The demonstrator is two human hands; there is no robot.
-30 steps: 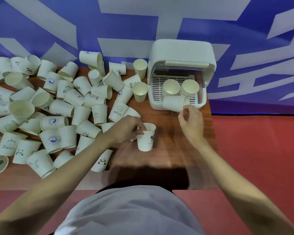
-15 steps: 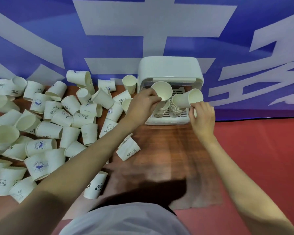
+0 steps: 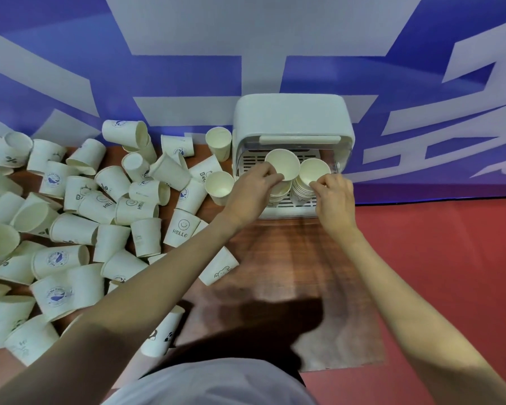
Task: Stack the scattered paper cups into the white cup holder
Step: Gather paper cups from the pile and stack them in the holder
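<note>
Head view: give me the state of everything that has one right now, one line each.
cup holder: lid up, front open, two stacks inside.
left stack: upright, mouths up.
right stack: upright, mouths up.
left hand: pinching the rim of a cup, tilted over the left stack, not seated.
right hand: pinching the rim of a second cup, atop the right stack.
loose cups: most lying on their sides, a few upright.

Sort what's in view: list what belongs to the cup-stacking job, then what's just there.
Job:
- white cup holder
- left stack, right stack
- cup in left hand
- cup in right hand
- scattered cups

Just there:
- wooden table
- blue-and-white backdrop
- red floor
</note>
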